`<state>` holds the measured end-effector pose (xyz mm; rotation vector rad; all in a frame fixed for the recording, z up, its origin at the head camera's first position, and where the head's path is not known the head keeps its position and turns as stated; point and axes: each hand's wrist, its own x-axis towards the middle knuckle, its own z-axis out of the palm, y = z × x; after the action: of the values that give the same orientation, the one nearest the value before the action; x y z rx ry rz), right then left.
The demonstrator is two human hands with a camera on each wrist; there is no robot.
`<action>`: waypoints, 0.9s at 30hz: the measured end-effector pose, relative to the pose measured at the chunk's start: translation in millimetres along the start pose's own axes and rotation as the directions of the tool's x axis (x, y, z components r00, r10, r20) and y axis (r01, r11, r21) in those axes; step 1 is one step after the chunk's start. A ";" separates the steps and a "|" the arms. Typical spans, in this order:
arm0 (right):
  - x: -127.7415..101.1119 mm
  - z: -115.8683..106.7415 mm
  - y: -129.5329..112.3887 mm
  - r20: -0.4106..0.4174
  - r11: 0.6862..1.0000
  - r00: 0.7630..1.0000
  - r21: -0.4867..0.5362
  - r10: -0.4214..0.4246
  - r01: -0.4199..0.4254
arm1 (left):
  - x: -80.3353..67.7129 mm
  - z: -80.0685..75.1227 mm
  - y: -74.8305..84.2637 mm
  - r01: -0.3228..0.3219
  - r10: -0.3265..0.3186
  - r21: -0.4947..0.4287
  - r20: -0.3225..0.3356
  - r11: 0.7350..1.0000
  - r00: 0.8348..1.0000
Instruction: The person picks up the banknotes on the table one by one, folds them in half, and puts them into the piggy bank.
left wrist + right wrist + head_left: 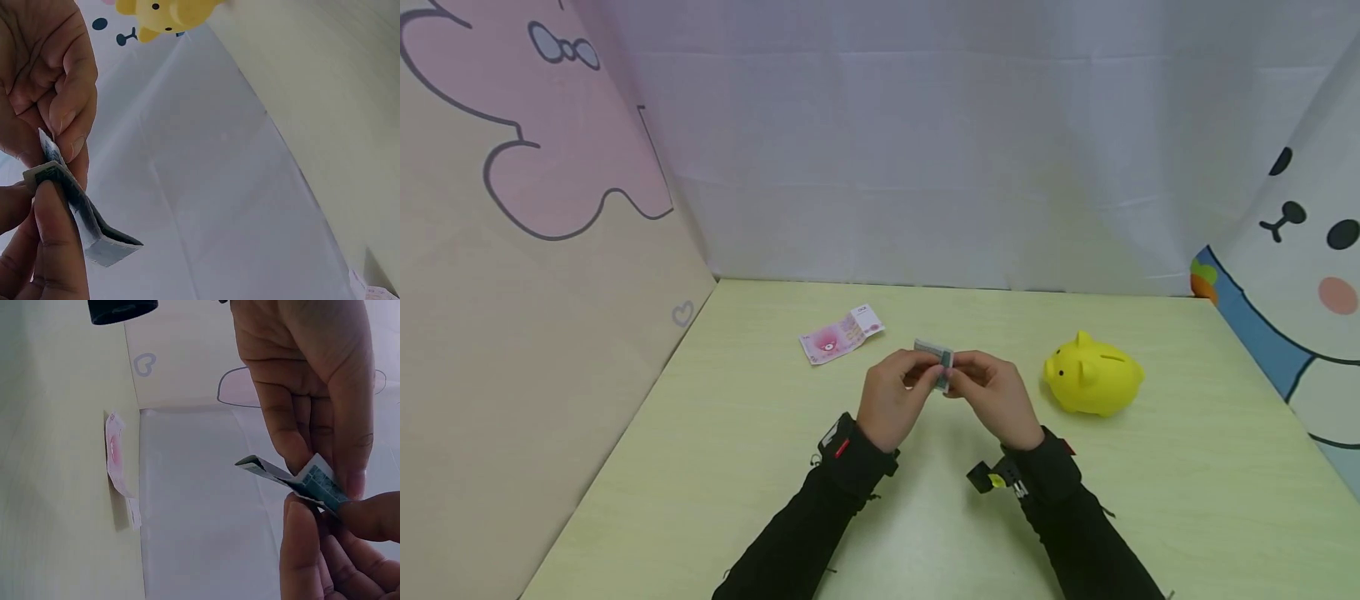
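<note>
Sleeves: black, with my wrist cameras strapped on.
Left hand (897,397): I pinch the folded green banknote (937,363) above the table (715,467).
Right hand (996,398): pinches the same note.
Piggy bank (1093,377): yellow, right of my hands.
Pink banknote (840,334): flat, farther left; print unreadable.

Folded banknote (937,363), frame centre: grey-green print. Flat banknote (841,334), left of centre: pink with white margin. Piggy bank (1093,376), right: solid yellow, black eyes. Table (715,467): pale green. Sleeves (820,517): black. Backdrop (925,142), top: white.
</note>
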<state>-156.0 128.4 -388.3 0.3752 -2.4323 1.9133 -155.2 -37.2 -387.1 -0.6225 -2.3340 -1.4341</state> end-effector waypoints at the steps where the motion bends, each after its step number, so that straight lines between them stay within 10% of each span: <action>1: -0.1 0.2 -0.1 0.001 1.000 1.000 0.004 -0.001 0.001 | -0.1 0.4 0.1 0.003 -0.003 0.003 0.001 1.000 1.000; 27: 0.7 -0.8 1.1 0.001 0.991 1.000 0.129 0.025 -0.025 | -1.3 3.1 0.8 -0.044 0.044 0.021 -0.019 0.999 0.999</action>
<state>-156.9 129.3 -389.0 0.3492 -2.3302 2.0868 -153.8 -34.3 -388.5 -0.6475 -2.3028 -1.3887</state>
